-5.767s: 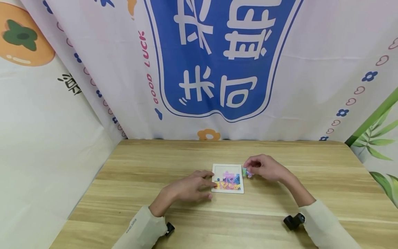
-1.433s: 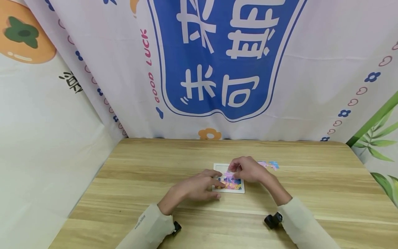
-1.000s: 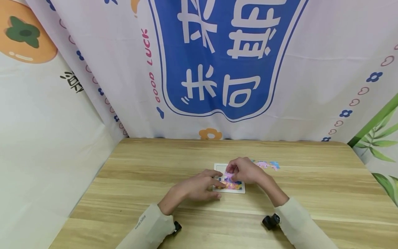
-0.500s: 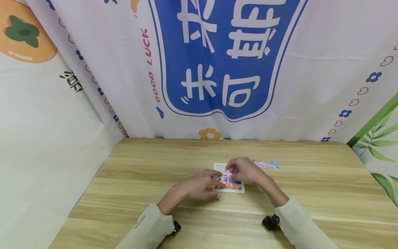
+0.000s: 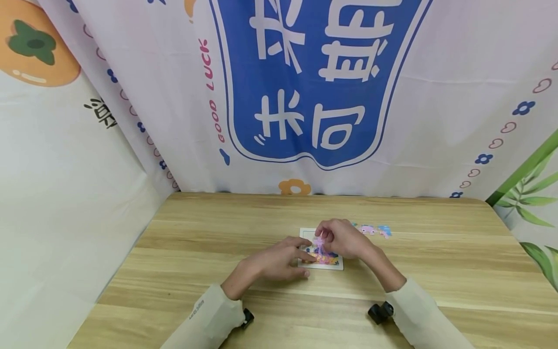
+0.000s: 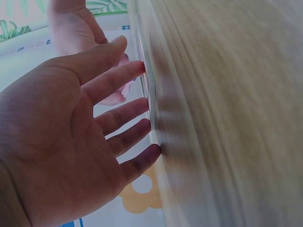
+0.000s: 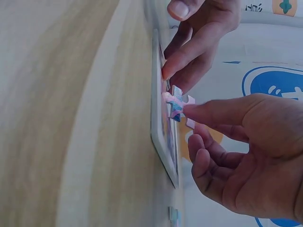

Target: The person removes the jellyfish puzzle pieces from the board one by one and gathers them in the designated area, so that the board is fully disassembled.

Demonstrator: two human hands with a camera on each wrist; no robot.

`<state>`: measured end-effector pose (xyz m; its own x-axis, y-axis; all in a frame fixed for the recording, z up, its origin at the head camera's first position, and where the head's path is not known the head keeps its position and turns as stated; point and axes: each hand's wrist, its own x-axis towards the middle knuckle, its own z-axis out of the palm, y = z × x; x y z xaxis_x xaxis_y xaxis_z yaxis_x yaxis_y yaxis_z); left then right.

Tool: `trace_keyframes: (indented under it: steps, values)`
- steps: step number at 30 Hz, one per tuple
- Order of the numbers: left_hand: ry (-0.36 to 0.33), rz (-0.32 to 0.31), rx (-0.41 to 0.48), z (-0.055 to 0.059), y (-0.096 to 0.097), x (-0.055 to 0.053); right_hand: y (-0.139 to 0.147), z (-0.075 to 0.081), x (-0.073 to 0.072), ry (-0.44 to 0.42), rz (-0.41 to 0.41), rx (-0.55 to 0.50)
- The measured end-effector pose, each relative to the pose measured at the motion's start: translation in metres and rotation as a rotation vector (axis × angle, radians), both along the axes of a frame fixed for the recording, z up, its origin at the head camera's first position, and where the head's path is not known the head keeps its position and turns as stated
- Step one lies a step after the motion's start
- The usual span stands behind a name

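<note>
A small white-framed jigsaw puzzle tray (image 5: 306, 232) lies on the table, its lower part filled with yellow, blue and pink picture pieces. My left hand (image 5: 279, 259) rests on its left side, fingers fairly straight and spread; in the left wrist view the fingertips (image 6: 152, 150) touch the tray. Over the tray's middle, my right hand (image 5: 344, 238) pinches a pink and blue jigsaw piece (image 7: 176, 105) between thumb and finger. That piece is tilted, close to the puzzle surface; whether it touches cannot be told. The hands cover part of the picture.
Several loose jigsaw pieces (image 5: 368, 230), pink and blue, lie on the wooden table (image 5: 436, 261) behind and right of the right hand. A printed curtain (image 5: 436, 121) hangs along the table's back edge. Black wrist cameras (image 5: 380, 312) sit at both cuffs.
Since the oldest frame, my right hand has moved left from beside the tray to over it. My left hand has slid right onto the tray. Lately the held piece has only shifted and tilted slightly.
</note>
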<state>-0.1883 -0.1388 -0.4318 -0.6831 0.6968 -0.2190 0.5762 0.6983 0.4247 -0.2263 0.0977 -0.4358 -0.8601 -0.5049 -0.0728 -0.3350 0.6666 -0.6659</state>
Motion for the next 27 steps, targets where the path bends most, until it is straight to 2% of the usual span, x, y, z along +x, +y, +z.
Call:
trace_keyframes:
  steps: [5, 14, 27]
  values:
    - [-0.014, 0.009, 0.001, -0.001, 0.0, 0.0, 0.002, 0.003, 0.001, 0.02, 0.018, -0.014]
    - [-0.027, 0.022, 0.006, 0.0, -0.001, -0.001, 0.01, 0.004, -0.001, -0.021, 0.027, -0.035]
    - [-0.036, 0.038, 0.008, 0.0, -0.001, 0.001, 0.047, 0.007, -0.004, -0.035, 0.014, -0.086]
